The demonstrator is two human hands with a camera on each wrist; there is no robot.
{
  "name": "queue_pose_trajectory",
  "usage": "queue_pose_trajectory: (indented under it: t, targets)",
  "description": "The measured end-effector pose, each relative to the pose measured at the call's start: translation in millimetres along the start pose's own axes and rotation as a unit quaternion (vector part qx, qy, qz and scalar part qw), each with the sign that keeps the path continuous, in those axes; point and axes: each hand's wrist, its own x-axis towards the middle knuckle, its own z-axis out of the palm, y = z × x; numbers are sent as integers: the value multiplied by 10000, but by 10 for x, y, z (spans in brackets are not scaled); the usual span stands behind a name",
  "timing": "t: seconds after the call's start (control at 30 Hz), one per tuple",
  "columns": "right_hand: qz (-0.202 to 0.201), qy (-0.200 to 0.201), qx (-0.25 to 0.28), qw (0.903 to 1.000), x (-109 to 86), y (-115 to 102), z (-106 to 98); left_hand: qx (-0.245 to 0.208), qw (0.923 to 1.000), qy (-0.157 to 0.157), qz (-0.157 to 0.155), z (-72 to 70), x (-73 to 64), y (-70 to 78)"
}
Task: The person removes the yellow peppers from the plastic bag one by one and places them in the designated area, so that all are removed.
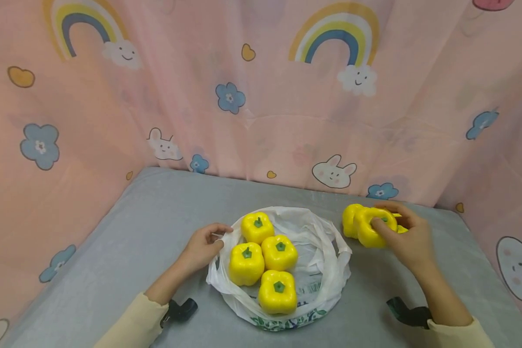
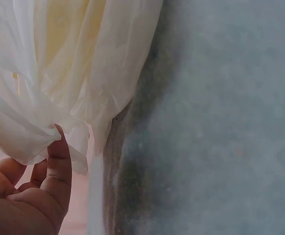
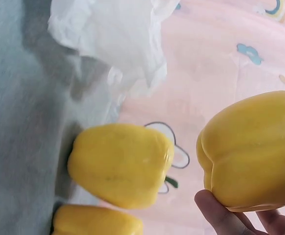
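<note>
A white plastic bag (image 1: 339, 270) lies spread wide on the grey table, its mouth facing up. Several yellow bell peppers (image 1: 280, 292) with green stems sit inside it, mostly on its left side. My left hand (image 1: 202, 246) pinches the bag's left rim; in the left wrist view the thin plastic (image 2: 30, 132) bunches at the fingertips. To the right of the bag, my right hand (image 1: 411, 237) grips another yellow bell pepper (image 1: 371, 232), raised off the table in the right wrist view. Beside it stand two more peppers (image 3: 123, 164), one partly hidden behind the hand.
The grey table (image 1: 156, 212) runs back to a pink curtain (image 1: 269, 130) printed with rainbows, flowers and rabbits. The curtain also hangs along both sides. A black wrist device (image 1: 180, 309) sticks out at each forearm, beside the cream sleeves.
</note>
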Motion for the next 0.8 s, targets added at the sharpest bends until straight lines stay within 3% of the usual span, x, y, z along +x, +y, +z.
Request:
queue_pose_trajectory:
  t: [0.5, 0.8]
  targets:
    - [459, 223, -33, 9987, -138, 345, -478, 20, 9999, -5, -109, 11, 19, 18]
    - [780, 365, -166, 9961, -185, 535, -639, 18, 10000, -50, -42, -4, 14, -7]
